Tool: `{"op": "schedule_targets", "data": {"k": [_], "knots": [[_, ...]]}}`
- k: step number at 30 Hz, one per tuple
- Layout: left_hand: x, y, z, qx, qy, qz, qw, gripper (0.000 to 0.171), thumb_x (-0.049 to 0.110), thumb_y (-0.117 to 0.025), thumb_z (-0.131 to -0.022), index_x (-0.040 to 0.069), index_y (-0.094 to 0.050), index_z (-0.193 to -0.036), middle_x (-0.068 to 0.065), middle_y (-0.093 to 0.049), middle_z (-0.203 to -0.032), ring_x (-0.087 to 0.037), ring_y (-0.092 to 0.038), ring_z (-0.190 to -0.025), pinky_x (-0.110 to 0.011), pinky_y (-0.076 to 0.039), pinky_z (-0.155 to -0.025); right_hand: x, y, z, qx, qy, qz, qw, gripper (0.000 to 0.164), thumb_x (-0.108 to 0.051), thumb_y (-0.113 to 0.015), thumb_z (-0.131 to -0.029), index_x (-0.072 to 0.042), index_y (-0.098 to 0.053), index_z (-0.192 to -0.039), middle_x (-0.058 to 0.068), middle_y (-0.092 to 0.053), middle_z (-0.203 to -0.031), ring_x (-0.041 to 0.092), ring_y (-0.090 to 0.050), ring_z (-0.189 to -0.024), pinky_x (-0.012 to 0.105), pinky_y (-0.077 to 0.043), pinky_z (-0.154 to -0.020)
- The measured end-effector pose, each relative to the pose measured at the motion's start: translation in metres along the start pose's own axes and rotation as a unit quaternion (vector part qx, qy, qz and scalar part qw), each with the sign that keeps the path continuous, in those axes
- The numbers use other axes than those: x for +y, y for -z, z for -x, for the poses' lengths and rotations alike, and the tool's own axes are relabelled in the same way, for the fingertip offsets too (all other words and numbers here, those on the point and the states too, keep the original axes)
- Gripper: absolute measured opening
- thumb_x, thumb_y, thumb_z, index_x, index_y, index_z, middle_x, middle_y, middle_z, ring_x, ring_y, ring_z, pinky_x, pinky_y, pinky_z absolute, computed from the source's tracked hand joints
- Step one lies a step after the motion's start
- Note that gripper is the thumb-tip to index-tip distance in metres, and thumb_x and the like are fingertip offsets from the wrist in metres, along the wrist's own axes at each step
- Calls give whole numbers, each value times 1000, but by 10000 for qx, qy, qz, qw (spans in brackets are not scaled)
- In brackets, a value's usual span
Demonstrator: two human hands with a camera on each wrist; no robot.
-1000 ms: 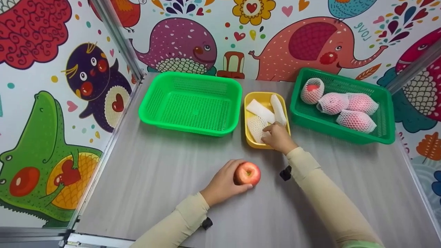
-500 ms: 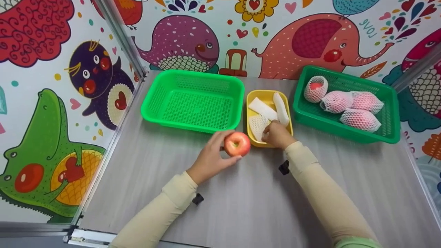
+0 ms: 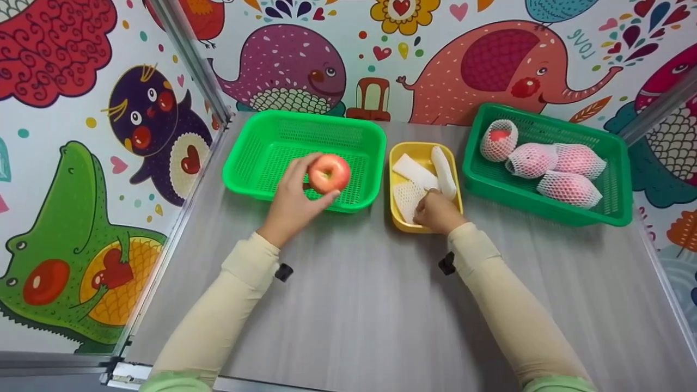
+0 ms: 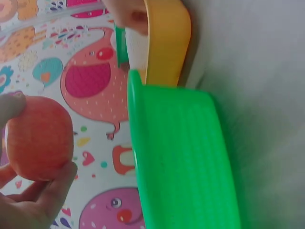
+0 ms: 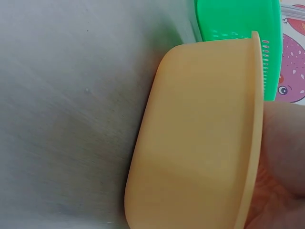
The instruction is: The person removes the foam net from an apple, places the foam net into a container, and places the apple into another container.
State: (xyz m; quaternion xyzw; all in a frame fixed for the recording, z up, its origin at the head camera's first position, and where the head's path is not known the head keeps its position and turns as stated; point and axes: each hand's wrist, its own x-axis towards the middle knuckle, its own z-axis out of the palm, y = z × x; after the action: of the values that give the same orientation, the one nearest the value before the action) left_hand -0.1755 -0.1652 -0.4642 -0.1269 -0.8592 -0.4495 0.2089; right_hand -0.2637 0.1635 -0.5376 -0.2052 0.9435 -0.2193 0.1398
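I see the left hand (image 3: 289, 202) holding the red apple (image 3: 330, 173) up over the light green basket (image 3: 233, 175), above its rim and not touching it. The fingers and thumb bend around the apple's sides, open just as wide as the fruit. The apple's little dip faces up at my head camera. It is round, so I can't pick out a long way to it.

Half a second ago the apple was closer to me, between this basket and the yellow tub (image 3: 404, 225); now it is farther left and farther away. The right hand (image 3: 440, 212) is still in the tub by the white foam net (image 3: 406, 199), with bent fingers. Their tips are hidden, so I can't tell if they pinch anything. In the right wrist view, the tub's wall covers much of that hand. The left wrist view cuts off part of the left hand.
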Motion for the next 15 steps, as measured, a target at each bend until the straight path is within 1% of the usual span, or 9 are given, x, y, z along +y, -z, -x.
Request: {"op": "schedule_targets", "data": {"k": [4, 7, 12, 13, 15], "knots": [[-17, 12, -11, 342, 222, -282, 9988, 73, 40, -86, -79, 16, -53, -140, -2, -55, -126, -14, -52, -114, -38, -54, -89, 0, -1, 1, 118, 163, 34, 9998, 21, -8, -77, -82, 8, -76, -96, 22, -64, -98, 33, -60, -89, 45, -50, -83], [-33, 18, -17, 551, 394, -550, 9962, 74, 42, -86, -79, 17, -53, -140, -2, -56, -127, -16, -53, -114, -44, -50, -94, 0, -2, 2, 158, 110, -5, 9998, 20, -8, -77, -82, 6, -76, -95, 20, -63, -97, 32, -60, -86, 44, -51, -81], [-57, 25, -23, 719, 817, -1015, 9889, 76, 48, -84, -79, 17, -53, -140, -2, -56, -131, -19, -53, -118, -44, -45, -99, -1, -2, 2, 179, 18, -38, 9998, 18, -8, -77, -82, 6, -76, -93, 19, -62, -96, 31, -59, -87, 44, -51, -82], [-62, 25, -24, 723, 920, -1124, 9868, 76, 49, -83, -79, 17, -52, -140, -3, -57, -131, -20, -53, -118, -45, -43, -100, -1, -2, 2, 181, -14, -47, 9998, 18, -8, -78, -82, 6, -76, -93, 18, -62, -96, 31, -59, -87, 43, -51, -82], [-71, 26, -26, 700, 1124, -1334, 9822, 76, 50, -83, -79, 17, -53, -140, -4, -57, -132, -22, -53, -121, -53, -36, -106, -1, -2, 1, 224, 14, -28, 9997, 17, -8, -77, -82, 6, -77, -92, 19, -64, -96, 32, -59, -89, 44, -50, -84]]}}
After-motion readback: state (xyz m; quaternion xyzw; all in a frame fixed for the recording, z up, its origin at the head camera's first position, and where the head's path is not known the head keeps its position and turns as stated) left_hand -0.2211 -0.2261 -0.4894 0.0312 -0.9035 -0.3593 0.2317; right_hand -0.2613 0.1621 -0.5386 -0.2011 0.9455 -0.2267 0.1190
